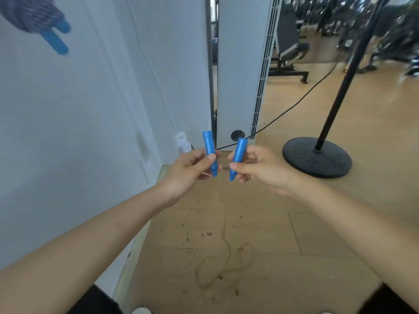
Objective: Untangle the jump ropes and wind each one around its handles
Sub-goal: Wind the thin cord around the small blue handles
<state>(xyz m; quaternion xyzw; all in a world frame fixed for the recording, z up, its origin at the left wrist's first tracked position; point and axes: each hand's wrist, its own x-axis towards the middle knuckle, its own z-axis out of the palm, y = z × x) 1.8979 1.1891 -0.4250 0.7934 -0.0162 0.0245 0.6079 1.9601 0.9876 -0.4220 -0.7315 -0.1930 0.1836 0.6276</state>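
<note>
looking down past two bare forearms point(95, 241), the view is cut at its lower edge by dark clothing point(99, 300) and the pale tips of shoes point(141, 311), with too little of either showing to say more. on the wood floor point(317, 245) just ahead lies the slack of a thin tan jump rope point(223, 266), looped loosely over itself and so close to the boards in colour that its course is hard to trace. a faint line climbs from the loops toward the hands, and where it joins the handles cannot be made out. above it the left hand point(188, 171) pinches one blue handle point(209, 152) between thumb and curled fingers, thick end up, narrow end down. the right hand point(260, 171) pinches the second blue handle point(237, 158) the same way, its top leaning a little to the right. the two handles stand near each other without touching, and the fingers behind them are mostly hidden. beyond the hands a white plug point(182, 143) sits low on the white wall point(90, 132), near a tall white slatted unit point(238, 64); a black cable point(294, 106) trails past its foot. to the right a black pole point(344, 75) rises from a round black base point(317, 158), its top out of frame. at upper left, blurred and cut off, shows a second jump rope point(31, 14), dark cord bundled above two blue handles point(54, 40). far right, gym benches point(290, 53) dissolve into blur.
</note>
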